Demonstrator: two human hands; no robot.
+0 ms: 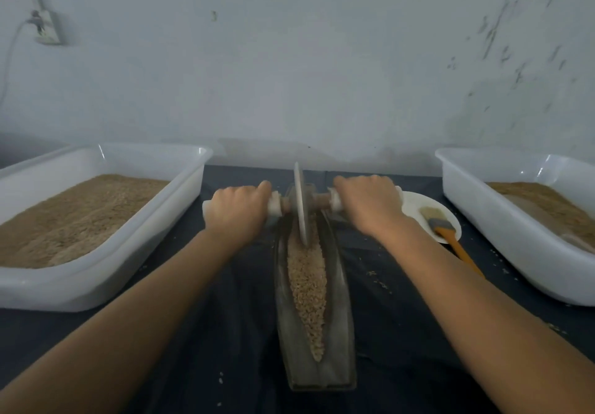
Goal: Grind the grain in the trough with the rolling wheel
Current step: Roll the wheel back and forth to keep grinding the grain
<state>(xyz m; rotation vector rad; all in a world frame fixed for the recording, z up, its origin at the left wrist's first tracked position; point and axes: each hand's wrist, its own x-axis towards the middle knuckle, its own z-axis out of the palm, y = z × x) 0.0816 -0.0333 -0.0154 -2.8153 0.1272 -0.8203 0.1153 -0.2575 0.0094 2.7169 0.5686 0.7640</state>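
Two hands share one axle, and the trough [314,333] is the landmark for everything else. Its long axis runs straight away from the person, narrow and boat-shaped, with grain [307,284] lying along its groove from the near tip to the far end. Well to the left of the trough sits a white tub [180,194] holding tan meal or grain. Just left of the trough's far end, the left hand [236,210] is clenched round the pale left handle of the rolling wheel [301,204]. That wheel stands upright on edge in the groove at the far end, its axle crosswise to the trough. Just right of it, the right hand [370,202] grips the other handle likewise. Both hands are equally far out, so the coming stroke is probably a pull back toward the body along the groove. Further right lie a white plate [415,202] carrying an orange-handled brush [446,228], then a second white tub [502,220]. All rest on a dark-covered table [225,333], scattered with stray grains, against a scuffed pale wall [289,59].
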